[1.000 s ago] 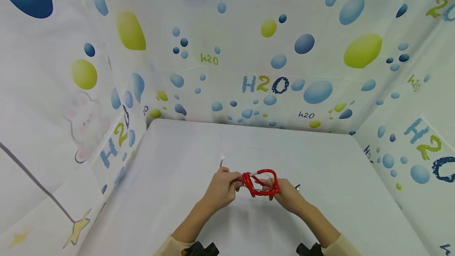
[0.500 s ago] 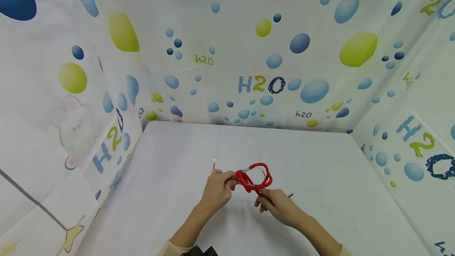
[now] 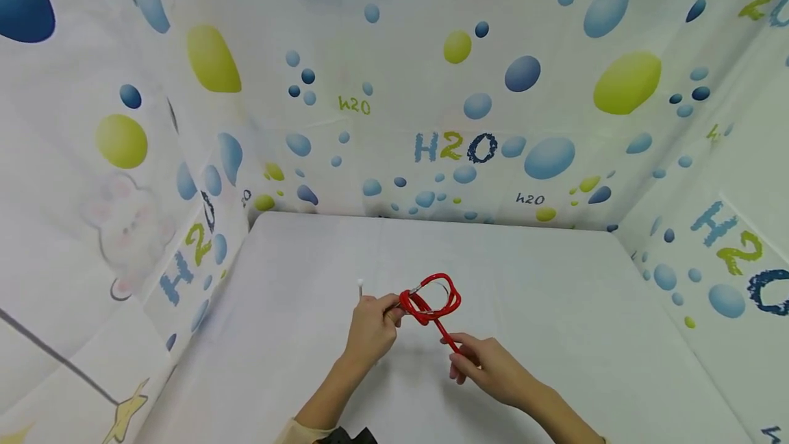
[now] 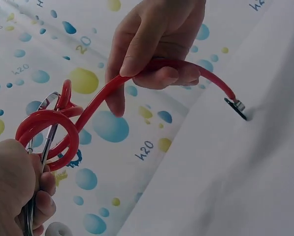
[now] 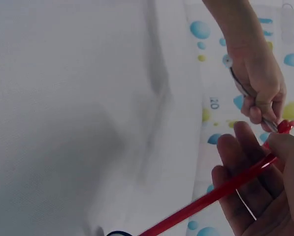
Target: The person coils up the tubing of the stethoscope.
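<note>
A stethoscope with a red tube (image 4: 94, 102) is held between my two hands over the white table. My left hand (image 3: 372, 331) grips its metal ear tubes (image 4: 48, 142) beside the coil, and a white ear tip (image 3: 360, 283) pokes up past the knuckles. The red tube is wound in loops around the metal part. In the head view my right hand (image 3: 496, 370) is lower and to the right, pinching the tube's free stretch between thumb and fingers. Beyond this hand, in the left wrist view, hangs the chest piece (image 4: 238, 107), metal with a dark rim.
A white cloth covers the table (image 3: 548, 293). Behind it and at both sides hang white curtains (image 3: 401, 74) printed with blue and green drops and "H2O" lettering. A black strap (image 3: 345, 436) shows at my left wrist.
My right hand has left the looped coil and moved down along the tube, drawing a straight stretch out of it. The left hand with the coil has shifted slightly left.
</note>
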The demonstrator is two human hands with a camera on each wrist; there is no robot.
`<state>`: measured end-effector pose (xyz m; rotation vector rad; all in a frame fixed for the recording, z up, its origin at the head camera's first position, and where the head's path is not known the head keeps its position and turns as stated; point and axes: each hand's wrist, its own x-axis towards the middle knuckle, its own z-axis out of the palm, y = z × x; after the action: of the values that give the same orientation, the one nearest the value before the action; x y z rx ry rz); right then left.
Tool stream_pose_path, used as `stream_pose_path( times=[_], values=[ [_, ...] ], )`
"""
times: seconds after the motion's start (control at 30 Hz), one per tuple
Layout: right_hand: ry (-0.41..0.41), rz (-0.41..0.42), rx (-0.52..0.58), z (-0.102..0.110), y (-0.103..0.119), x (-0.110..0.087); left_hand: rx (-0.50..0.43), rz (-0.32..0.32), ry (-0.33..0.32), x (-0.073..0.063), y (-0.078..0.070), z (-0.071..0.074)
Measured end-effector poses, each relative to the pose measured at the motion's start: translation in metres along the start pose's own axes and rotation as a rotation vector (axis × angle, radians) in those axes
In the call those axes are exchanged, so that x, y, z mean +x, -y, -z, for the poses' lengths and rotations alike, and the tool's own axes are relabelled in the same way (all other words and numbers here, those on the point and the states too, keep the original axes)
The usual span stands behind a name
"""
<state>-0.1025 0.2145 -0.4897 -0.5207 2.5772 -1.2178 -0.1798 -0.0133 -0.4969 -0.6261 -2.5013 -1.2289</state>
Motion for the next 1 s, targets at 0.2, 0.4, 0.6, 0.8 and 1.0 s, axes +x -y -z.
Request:
stream_pose_path(
  times=[0.2,0.4,0.6,0.8,1.0],
  values=[
    [-0.003,0.042,-0.050,0.000,0.003,-0.004,-0.018,0.028,-0.022,0.000,0.001,-0.007],
    [0.024,0.071,-0.038,0.002,0.005,-0.010,-0.054,0.055,-0.039,0.002,0.006,-0.010],
    [0.103,0.119,0.057,0.006,0.005,-0.010,-0.081,0.087,-0.013,0.003,0.008,-0.013],
    [0.038,0.245,-0.154,0.005,0.001,-0.008,-0.066,0.082,-0.012,0.003,0.009,-0.016],
    [-0.160,0.403,-0.345,0.000,0.000,-0.004,-0.073,0.086,0.014,0.004,0.007,-0.019]
  ],
)
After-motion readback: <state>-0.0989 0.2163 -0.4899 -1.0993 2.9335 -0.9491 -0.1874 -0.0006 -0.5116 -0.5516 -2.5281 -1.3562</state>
